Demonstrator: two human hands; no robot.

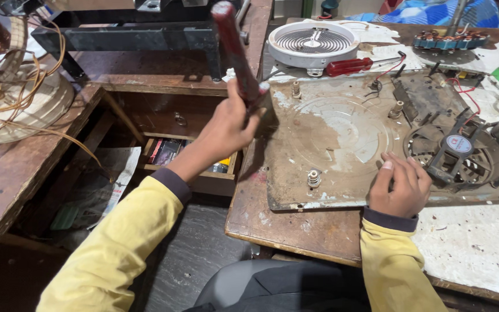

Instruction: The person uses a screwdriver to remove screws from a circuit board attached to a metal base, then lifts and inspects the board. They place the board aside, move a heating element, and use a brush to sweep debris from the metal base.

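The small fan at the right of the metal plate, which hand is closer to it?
Right. The right hand rests on the metal plate just beside the fan; the left hand grips a red-handled tool past the plate's far left edge.

Top of red-handled tool [235, 49] blurred, head cut off by upper edge; lower grip hidden inside left hand [226, 124]. Right hand [399, 188] fingertips curled under, palm unseen. Open drawer [171, 153] contents too dim to tell. Stator [449, 40] behind, partly cropped
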